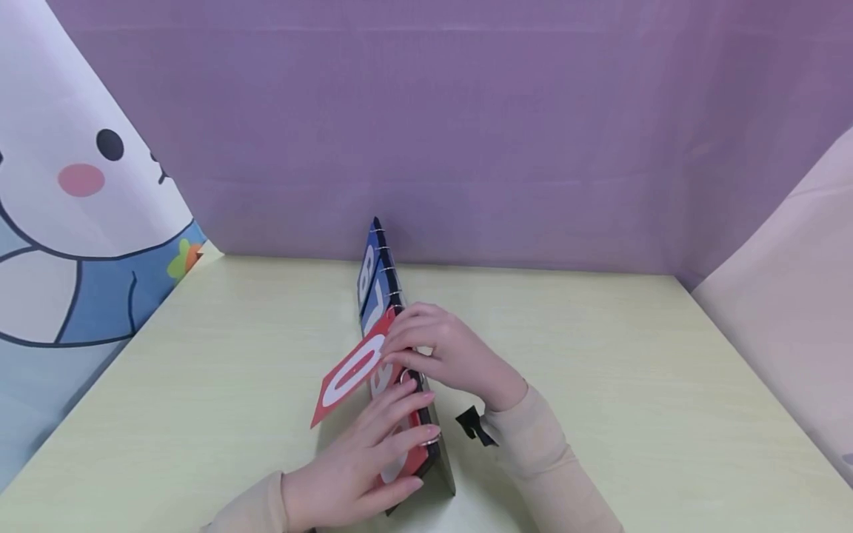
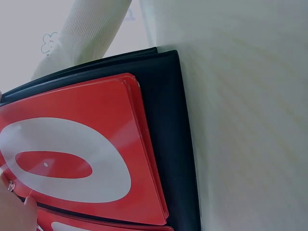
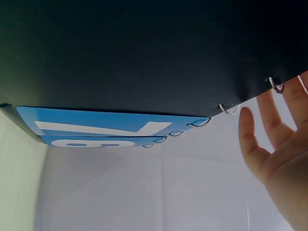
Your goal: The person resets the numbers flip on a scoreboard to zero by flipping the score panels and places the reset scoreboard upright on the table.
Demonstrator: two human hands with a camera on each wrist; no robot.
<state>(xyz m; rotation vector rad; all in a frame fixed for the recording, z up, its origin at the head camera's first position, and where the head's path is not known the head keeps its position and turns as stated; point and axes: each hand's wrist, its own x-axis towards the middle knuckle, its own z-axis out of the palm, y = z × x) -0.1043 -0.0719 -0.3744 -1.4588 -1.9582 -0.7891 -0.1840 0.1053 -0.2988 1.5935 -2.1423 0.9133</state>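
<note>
A flip scoreboard (image 1: pixel 432 460) with a black cover stands like a tent on the table, its number cards hung on metal rings along the top edge. One red card with a white 0 (image 1: pixel 352 372) is swung out to the left. My right hand (image 1: pixel 446 352) pinches this card near its ring edge from the right side. On the near end, my left hand (image 1: pixel 373 451) rests with fairly straight, spread fingers over the red cards and rings. Blue number cards (image 3: pixel 115 124) hang at the far end. My right fingertips are partly hidden in the right wrist view.
A small black piece (image 1: pixel 476 426) lies by my right cuff. The pale table (image 1: pixel 600 385) meets a purple cloth backdrop (image 1: pixel 453 133) at the back. A printed cartoon cloth (image 1: pixel 73 222) hangs at left.
</note>
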